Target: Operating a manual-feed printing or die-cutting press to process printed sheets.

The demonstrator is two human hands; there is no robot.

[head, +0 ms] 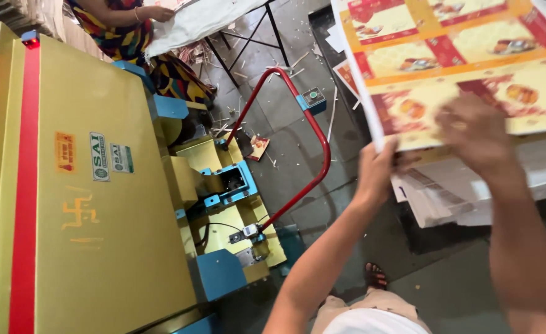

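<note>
A stack of large printed sheets (pixel 458 55), yellow with red bands and food pictures, fills the upper right. My left hand (pixel 376 168) grips the near left corner of the stack, fingers curled under the edge. My right hand (pixel 474 133) lies flat on top of the sheets near their front edge, blurred by motion. Under the printed sheets lies a pile of white sheets (pixel 446 198).
A big yellow machine (pixel 100 204) with a red stripe and blue parts takes up the left side. A red tubular guard bar (pixel 297 117) arcs beside it. Another person (pixel 131 25) in patterned clothes works at a table at the top. Paper scraps litter the grey floor (pixel 285 142).
</note>
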